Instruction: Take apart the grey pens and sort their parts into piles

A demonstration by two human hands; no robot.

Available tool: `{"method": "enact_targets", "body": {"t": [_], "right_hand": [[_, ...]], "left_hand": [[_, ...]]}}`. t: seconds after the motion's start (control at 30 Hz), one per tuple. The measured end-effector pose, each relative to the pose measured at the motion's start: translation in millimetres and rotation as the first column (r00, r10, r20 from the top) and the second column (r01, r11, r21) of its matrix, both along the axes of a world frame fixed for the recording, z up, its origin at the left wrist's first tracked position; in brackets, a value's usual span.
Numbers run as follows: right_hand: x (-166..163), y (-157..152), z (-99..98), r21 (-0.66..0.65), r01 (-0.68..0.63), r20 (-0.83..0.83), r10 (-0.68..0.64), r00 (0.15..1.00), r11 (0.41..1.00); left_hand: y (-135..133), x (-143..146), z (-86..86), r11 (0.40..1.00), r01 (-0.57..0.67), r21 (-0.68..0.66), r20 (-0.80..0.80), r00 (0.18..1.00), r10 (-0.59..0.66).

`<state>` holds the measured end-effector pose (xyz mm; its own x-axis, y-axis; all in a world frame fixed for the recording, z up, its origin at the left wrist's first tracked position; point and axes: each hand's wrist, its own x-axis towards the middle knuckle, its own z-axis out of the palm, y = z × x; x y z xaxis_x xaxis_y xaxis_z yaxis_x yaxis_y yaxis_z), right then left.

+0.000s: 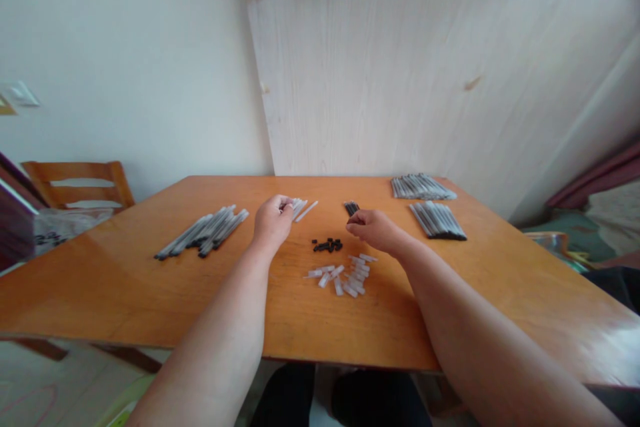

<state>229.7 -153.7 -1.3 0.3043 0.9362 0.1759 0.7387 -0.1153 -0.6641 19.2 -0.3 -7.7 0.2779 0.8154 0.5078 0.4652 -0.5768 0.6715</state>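
Observation:
My left hand [274,219] is closed beside a small group of whitish tubes [300,207], its fingertips at their near ends. Whether a tube is gripped is hidden by the fingers. My right hand [374,227] is pinched closed just in front of a bundle of thin black sticks [351,207], and what it holds, if anything, does not show. Between and below the hands lies a cluster of small black pieces [329,245]. Closer to me several translucent white plugs with thin tips [350,280] are scattered on the table.
Clear, dark-ended pen-like tubes [210,228] lie piled on the wooden table [200,307] at left. At right are a neat row of similar tubes [439,221] and a further bundle [423,187]. A wooden chair [80,177] stands at far left; a wall rises behind.

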Motion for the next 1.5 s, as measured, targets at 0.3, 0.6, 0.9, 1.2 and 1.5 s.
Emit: {"method": "enact_targets", "body": {"t": [0.3,0.6,0.9,1.2,1.5], "right_hand": [[11,9,-12.8,0.020,0.178,0.179,-0.178,0.967,0.984],[15,8,-16.9,0.056,0.141,0.203,-0.149,0.968,0.988],[18,9,-20.6,0.052,0.117,0.208,-0.125,0.970,0.992],[17,9,-22.1,0.057,0.109,0.201,-0.118,0.972,0.992],[11,5,-11.8,0.055,0.102,0.232,-0.112,0.966,0.993]], "left_hand": [[-2,-14,3.0,0.980,-0.198,0.013,-0.209,0.958,0.196],[-4,-25,2.1,0.809,-0.587,-0.037,-0.436,0.738,0.515],[0,-27,-8.5,0.775,-0.631,-0.037,-0.501,0.682,0.532],[-6,-31,-3.1,0.792,-0.609,-0.043,-0.509,0.695,0.507],[-11,-32,1.1,0.787,-0.614,-0.064,-0.493,0.705,0.510]]}}
